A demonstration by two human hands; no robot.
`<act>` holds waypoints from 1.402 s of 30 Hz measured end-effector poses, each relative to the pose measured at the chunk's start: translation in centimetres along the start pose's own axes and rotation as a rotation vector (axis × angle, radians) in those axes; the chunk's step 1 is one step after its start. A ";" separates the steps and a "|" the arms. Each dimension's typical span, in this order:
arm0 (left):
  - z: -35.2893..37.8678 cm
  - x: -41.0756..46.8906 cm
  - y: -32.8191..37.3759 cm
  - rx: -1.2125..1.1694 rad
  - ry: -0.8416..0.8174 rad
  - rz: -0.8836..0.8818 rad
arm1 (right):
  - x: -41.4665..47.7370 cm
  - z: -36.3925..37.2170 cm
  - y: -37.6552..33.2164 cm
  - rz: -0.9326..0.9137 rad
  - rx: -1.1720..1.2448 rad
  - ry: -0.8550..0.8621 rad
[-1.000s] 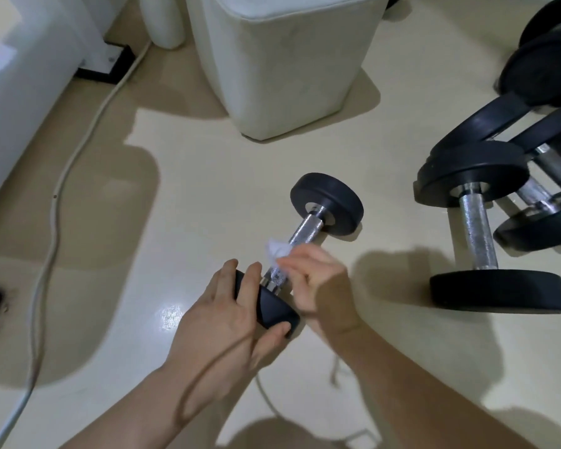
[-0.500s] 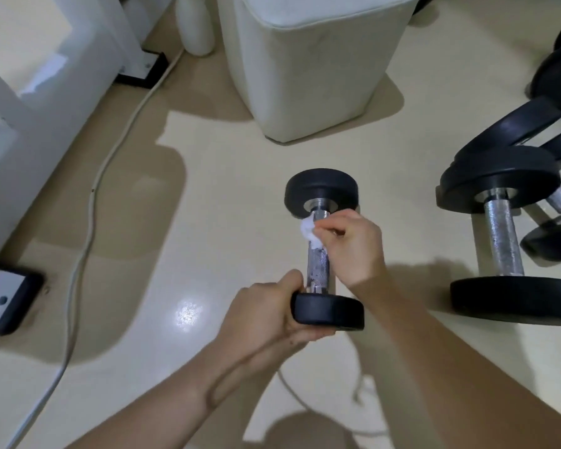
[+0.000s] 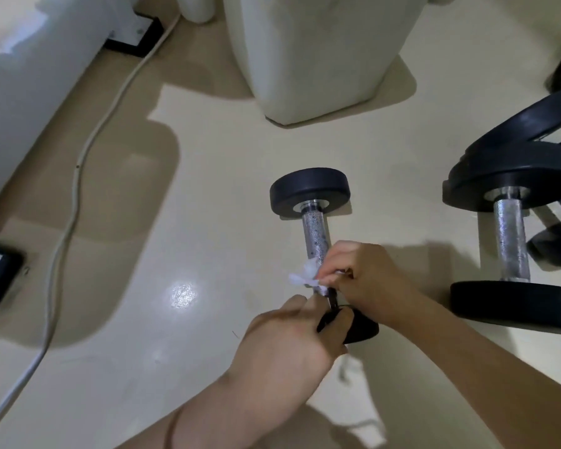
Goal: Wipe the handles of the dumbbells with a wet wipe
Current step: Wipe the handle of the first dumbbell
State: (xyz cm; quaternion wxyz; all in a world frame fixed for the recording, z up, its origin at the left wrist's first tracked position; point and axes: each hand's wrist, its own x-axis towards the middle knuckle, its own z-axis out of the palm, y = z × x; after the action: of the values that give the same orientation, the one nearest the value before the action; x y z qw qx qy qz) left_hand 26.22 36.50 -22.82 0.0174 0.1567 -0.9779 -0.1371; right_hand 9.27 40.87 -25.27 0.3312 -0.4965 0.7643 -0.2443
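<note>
Now our right hand [image 3: 368, 280] pinches the wipe [image 3: 302, 275] on the handle [image 3: 314, 236] at its near end, while our left hand [image 3: 290, 346] grips the near weight [image 3: 362, 330]; next we should probably rub outward.

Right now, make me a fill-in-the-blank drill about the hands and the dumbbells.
The right hand presses a white ____ against a dumbbell handle.
The left hand grips that dumbbell's near end; its far end rests on the ____.
The bigger dumbbells lie on the ____ side of the picture.
Missing words: wipe; floor; right.
</note>
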 end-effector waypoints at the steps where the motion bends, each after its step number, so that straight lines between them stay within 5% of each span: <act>1: 0.0 0.1 0.1 0.000 0.003 0.003 | 0.3 -0.3 0.1 -0.014 -0.015 -0.017; 5: -0.1 -0.1 0.1 -0.016 0.008 0.033 | 4.6 -0.7 0.0 -0.118 -0.078 0.219; 10: -0.1 -0.7 -0.8 -0.048 -0.017 0.043 | -0.1 0.4 0.3 -0.138 -0.089 -0.008; 16: -0.3 -0.8 -0.9 -0.059 -0.019 0.050 | 3.4 -0.8 -0.1 -0.186 -0.182 0.228; 26: -0.5 -1.2 -1.2 -0.095 -0.048 0.045 | 2.5 -0.5 -0.5 -0.255 -0.240 0.088; 31: -0.4 -0.9 -1.0 -0.139 -0.029 0.039 | 5.1 -0.3 0.4 -0.092 -0.064 0.288; 36: -0.6 -1.3 -1.4 -0.180 -0.056 0.023 | 0.9 0.7 -0.7 -0.137 -0.107 0.011; 42: -0.8 -1.0 -1.1 -0.228 -0.066 0.003 | 3.9 0.6 -0.1 -0.099 -0.087 0.234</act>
State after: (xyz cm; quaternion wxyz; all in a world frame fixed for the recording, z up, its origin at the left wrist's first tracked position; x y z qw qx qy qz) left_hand 27.52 35.59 -22.30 0.0032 0.1475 -0.9563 -0.2525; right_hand 8.60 37.18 -26.62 0.2054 -0.5154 0.7822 -0.2835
